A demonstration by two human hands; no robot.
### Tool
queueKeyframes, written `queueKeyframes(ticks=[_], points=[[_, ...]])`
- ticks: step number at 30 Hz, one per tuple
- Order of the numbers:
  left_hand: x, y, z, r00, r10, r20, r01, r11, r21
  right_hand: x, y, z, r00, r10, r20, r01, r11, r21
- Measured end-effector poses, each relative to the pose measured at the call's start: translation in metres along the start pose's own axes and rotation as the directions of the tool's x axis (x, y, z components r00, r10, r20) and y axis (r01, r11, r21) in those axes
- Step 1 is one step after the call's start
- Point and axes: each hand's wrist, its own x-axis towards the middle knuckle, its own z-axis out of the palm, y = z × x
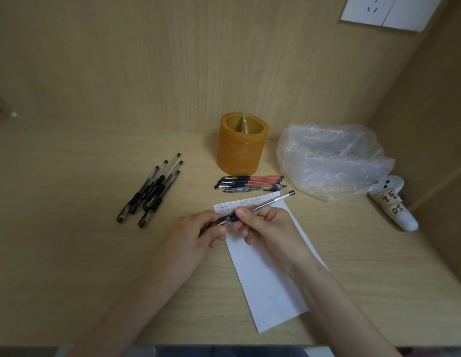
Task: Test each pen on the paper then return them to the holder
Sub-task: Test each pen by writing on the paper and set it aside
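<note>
I see my left hand (196, 235) and right hand (268, 228) both pinching one black pen (270, 202) just above the paper (270, 292), whose top rows of writing are too small to read, with the holder (241, 150) standing behind and a tube (396, 210) marked "05" off to the right.

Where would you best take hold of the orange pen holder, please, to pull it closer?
Probably round its mid wall, approached from the left: the orange pen holder stands upright and round, the plastic bag lies close on its right, and the red pens lie right in front of it.
</note>
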Motion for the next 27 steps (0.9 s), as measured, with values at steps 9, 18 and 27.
queueKeyframes(ticks=[9,18,27], points=[[0.008,0.002,-0.004,0.999,-0.029,-0.045,0.037,0.984,0.175,0.003,0.002,0.009,0.988,0.154,0.022,-0.155,0.982,0.104],[0.067,-0.035,-0.003,0.98,0.151,-0.132,-0.062,0.852,0.52,0.001,-0.003,-0.014,0.978,0.061,-0.199,-0.105,0.97,-0.219],[0.082,-0.03,0.007,0.989,0.128,-0.071,-0.08,0.881,0.466,0.002,0.009,-0.016,0.983,0.015,-0.182,-0.079,0.934,-0.348]])
